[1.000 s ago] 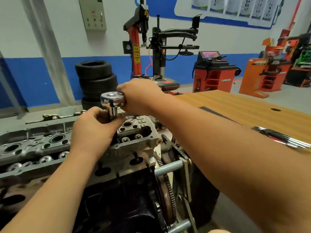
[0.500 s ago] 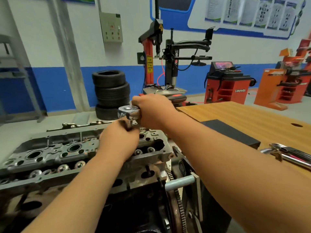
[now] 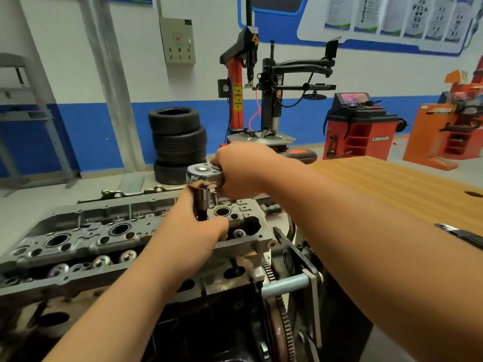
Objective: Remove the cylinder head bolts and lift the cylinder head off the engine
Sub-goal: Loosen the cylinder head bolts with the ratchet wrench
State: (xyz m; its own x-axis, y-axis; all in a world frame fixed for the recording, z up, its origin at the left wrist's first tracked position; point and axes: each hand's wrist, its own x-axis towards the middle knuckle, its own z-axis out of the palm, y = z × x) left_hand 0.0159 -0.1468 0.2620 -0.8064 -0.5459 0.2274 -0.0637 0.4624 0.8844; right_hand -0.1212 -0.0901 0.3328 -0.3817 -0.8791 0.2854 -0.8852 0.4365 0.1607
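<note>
One engine (image 3: 209,330) sits low in front, beside a wood surface (image 3: 392,184). One long gray head (image 3: 86,231) lies on top of it, running left to right. Three round holes (image 3: 120,229) show in it. At its right end, the right hand (image 3: 243,168) wraps the one ratchet (image 3: 202,172) by its handle. The left hand (image 3: 190,239) curls round the socket (image 3: 203,201), which stands straight up.

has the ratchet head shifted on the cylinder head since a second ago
No. The ratchet head still sits just left of the end plug hole in the cylinder head; only the camera shifted.
</note>
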